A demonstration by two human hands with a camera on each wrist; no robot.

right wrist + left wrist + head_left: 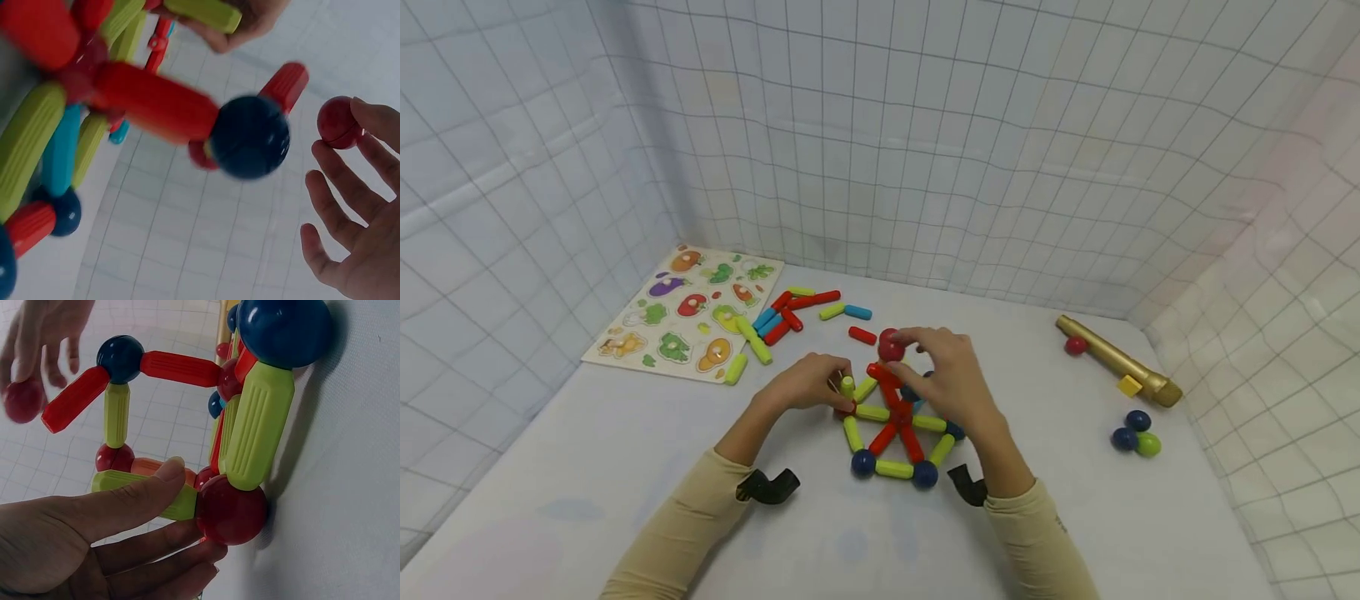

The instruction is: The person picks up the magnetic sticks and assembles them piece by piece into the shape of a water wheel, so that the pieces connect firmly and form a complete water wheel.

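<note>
A magnetic stick-and-ball frame stands in the middle, with a wheel-like base of yellow-green rods (895, 470), red spokes (912, 443) and balls at the corners. My left hand (808, 383) holds its left corner. In the left wrist view the thumb lies along an upright yellow-green rod (181, 503), with fingers behind it and by the red corner ball (231, 509). Between thumb and fingertips, my right hand (947, 367) pinches a loose red ball (337, 122) above the frame. Close to that ball, a red rod (75, 400) sticks out from a raised dark blue ball (120, 359).
Loose rods (778, 332) lie at the back left beside a vegetable puzzle board (617, 360). To the right are a gold microphone-shaped toy (1112, 358), a red ball (1076, 345), a yellow block (1129, 385), and blue and green balls (1148, 444). Gridded white sheeting (925, 150) surrounds the table.
</note>
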